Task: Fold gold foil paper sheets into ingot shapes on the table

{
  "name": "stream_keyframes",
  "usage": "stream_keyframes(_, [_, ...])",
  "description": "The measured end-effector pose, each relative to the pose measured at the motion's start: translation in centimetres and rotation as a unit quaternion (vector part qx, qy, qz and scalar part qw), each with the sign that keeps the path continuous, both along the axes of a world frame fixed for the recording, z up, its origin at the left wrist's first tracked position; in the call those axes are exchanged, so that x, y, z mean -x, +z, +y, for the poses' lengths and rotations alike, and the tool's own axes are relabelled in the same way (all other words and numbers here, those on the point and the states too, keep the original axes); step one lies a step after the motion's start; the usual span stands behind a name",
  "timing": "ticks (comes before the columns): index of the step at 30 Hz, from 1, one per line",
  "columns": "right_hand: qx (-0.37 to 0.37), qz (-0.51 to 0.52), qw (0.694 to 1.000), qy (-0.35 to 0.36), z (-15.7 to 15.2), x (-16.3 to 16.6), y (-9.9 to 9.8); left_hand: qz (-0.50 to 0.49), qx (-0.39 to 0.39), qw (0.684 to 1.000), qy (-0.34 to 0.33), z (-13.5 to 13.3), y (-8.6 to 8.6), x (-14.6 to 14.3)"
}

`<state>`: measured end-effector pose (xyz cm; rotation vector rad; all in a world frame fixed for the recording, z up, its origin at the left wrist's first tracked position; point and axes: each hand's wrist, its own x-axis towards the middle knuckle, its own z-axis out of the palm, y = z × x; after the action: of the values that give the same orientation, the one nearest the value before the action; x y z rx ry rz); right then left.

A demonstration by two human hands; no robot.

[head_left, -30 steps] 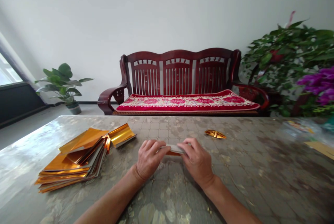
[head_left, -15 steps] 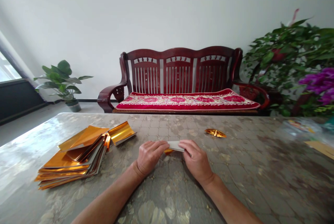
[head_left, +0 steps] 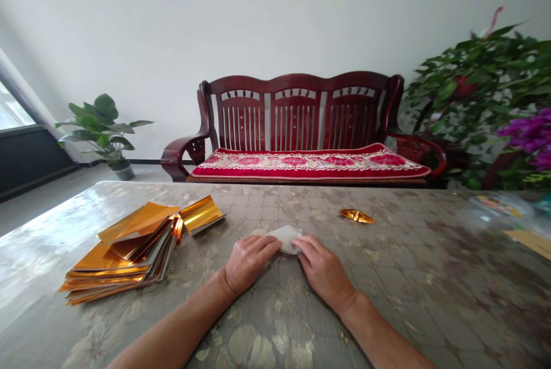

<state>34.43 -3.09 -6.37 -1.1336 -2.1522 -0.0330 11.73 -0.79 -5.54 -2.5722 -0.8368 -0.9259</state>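
Head view shows the fingers of the left hand pinching the left edge of a small, folded, white-faced piece of paper, while those of the right hand grip its right edge. The paper sits between both hands, low over the grey-brown, floral-patterned tabletop; whether it touches I cannot tell. Half a second ago it was a narrow white band with orange beneath; now its pale face is broader, peaking at the far side. Farther out, a pointed, shiny gold folded piece, a curled gold foil sheet and a fanned stack of gold foil paper lie where they were.
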Motion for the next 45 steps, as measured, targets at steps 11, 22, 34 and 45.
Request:
stream_keyframes(11, [-0.002, -0.112, 0.993, -0.033, -1.1, -0.4, 0.6, 0.105, -0.006, 0.993, 0.057, -1.0, 0.1, -0.7])
stream_keyframes(22, [0.013, -0.163, 0.986, -0.024, -1.2, 0.1, 1.3, 0.102, 0.109, 0.987, 0.052, -1.3, 0.6, -0.9])
stream_keyframes(34, [0.110, -0.120, 0.985, -0.054, -0.1, -0.1, 1.7, -0.049, 0.387, 0.908, 0.149, -0.3, 1.1, -1.1])
stream_keyframes(45, [0.148, -0.106, 0.979, -0.094, 0.6, 0.3, 1.7, -0.045, 0.466, 0.853, 0.230, 0.2, 2.0, -1.5])
